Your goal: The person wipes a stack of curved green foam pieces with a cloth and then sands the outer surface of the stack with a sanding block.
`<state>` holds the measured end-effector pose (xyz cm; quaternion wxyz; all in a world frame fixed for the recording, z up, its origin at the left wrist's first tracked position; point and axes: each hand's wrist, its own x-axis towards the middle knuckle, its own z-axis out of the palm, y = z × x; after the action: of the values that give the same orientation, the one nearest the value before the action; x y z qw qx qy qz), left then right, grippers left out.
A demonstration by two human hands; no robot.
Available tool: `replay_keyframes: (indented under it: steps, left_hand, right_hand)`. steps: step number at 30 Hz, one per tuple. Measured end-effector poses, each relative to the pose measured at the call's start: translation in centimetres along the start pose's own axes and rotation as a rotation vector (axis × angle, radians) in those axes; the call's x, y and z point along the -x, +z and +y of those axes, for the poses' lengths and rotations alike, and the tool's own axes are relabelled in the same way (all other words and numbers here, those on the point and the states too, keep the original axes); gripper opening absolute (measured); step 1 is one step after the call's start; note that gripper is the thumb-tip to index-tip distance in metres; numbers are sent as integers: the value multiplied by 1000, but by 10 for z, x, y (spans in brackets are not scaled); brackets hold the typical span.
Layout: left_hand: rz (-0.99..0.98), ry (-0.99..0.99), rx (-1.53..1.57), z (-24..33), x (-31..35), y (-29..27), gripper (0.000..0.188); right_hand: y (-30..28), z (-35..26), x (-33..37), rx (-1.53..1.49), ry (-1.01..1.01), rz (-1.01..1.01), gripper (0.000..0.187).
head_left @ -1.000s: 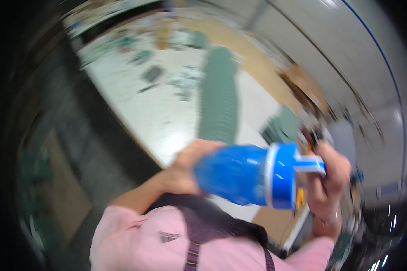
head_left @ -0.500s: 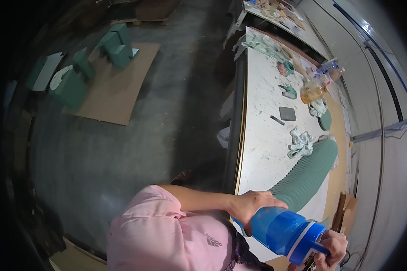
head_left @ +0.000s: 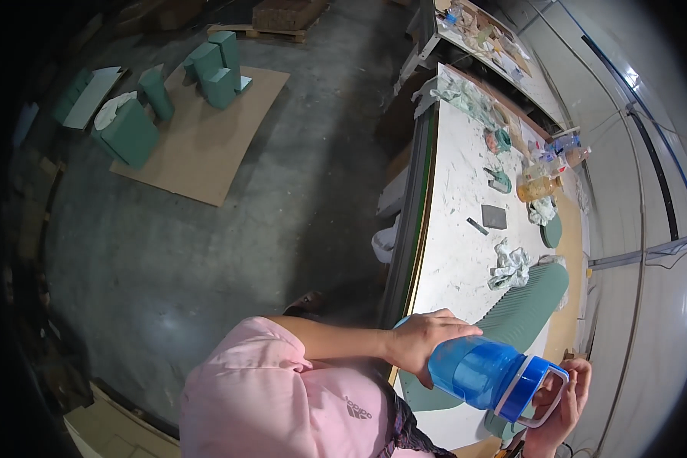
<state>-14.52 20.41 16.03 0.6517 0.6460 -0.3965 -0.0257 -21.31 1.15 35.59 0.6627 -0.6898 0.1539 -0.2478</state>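
A large translucent blue water bottle (head_left: pixel 469 370) lies tilted across the front of my body, its lid end toward the lower right. My left hand (head_left: pixel 424 343) is wrapped around the bottle's body from above. At the other end, my right hand (head_left: pixel 569 416) has its fingers curled at the blue lid (head_left: pixel 524 391), partly seen through the pale handle loop (head_left: pixel 554 404). Whether the lid is turning, I cannot tell. Behind the bottle, a long green ribbed piece (head_left: pixel 528 305) rests on the white worktable (head_left: pixel 454 229), partly hidden by my hand and the bottle.
Crumpled cloth (head_left: pixel 509 266), a grey block (head_left: pixel 494 217), a jar of amber liquid (head_left: pixel 538 189) and clear bottles are on the table. Green blocks (head_left: pixel 126 133) stand on and beside cardboard (head_left: pixel 214 164) on the floor at left. A white wall (head_left: pixel 618 183) bounds the right.
My right hand has shifted at the lid, and the handle loop now shows outward with fingers behind it. The bottle has moved slightly up and right; the view has shifted a little.
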Motion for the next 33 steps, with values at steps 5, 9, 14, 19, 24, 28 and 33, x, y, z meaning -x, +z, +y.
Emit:
replay_keyframes:
  steps: [5,9,14,19,24,28,33]
  left_hand:
    - [-46,73,65,-10,3,-6,121]
    - [-89,95,150,-7,-1,-7,122]
    - [-126,110,176,-4,-6,-5,120]
    - [-174,72,186,-4,-5,-2,115]
    - [-205,101,209,0,-5,4,104]
    - [-208,116,267,3,-7,13,100]
    - [-176,81,255,5,-2,28,100]
  right_hand:
    - [-39,-58,-7,782,-539,-867,40]
    - [-37,-74,1,1004,-703,-911,46]
    - [-31,-78,9,1211,-832,-805,47]
    - [-30,-77,15,1390,-832,-817,37]
    - [-31,-64,21,1069,-788,-1077,43]
    - [-40,-49,26,1024,-796,-846,43]
    - [-81,-24,39,884,-488,-502,27]
